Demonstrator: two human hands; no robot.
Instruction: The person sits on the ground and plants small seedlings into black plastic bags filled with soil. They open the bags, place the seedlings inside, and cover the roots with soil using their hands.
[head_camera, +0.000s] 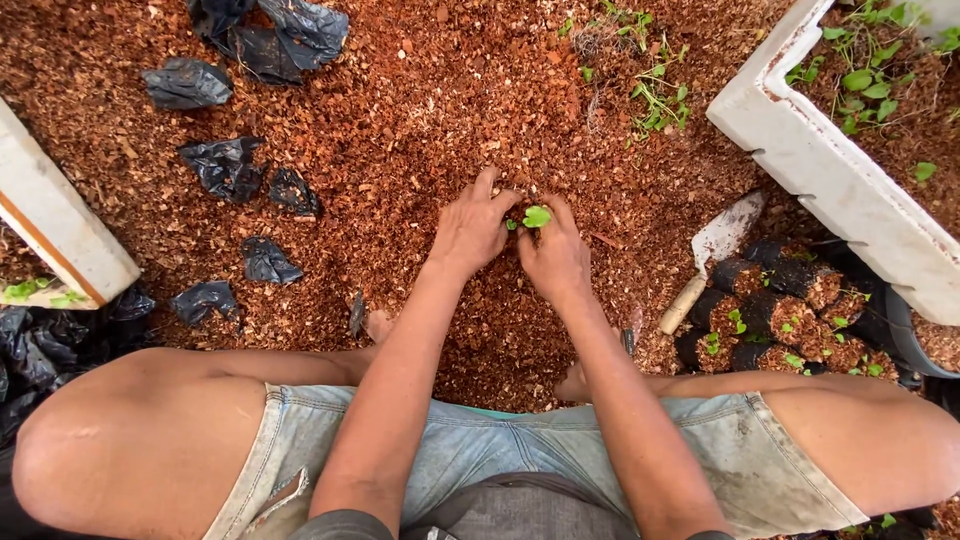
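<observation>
Left edge: a white foam box (55, 225) is lying beside crumpled black nursery bags (222, 165).
Left hand (470, 232): fingers are curling together, pressing into the reddish coir (420, 110) beside the seedling.
Seedling (536, 216): it is sitting between both hands; it looks light, soft and fragile, best held low by the stem.
Right hand (556, 258): fingertips are pinching at the seedling's base.
Right side: a trowel (712, 256) is lying near filled bags (770, 315).

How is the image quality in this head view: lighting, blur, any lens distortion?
Head view: soft even daylight, no glare or hard shadows; hands and seedling sharp, no motion blur; wide-angle lens bends the white trough and swells the knees at the lower corners.
</observation>
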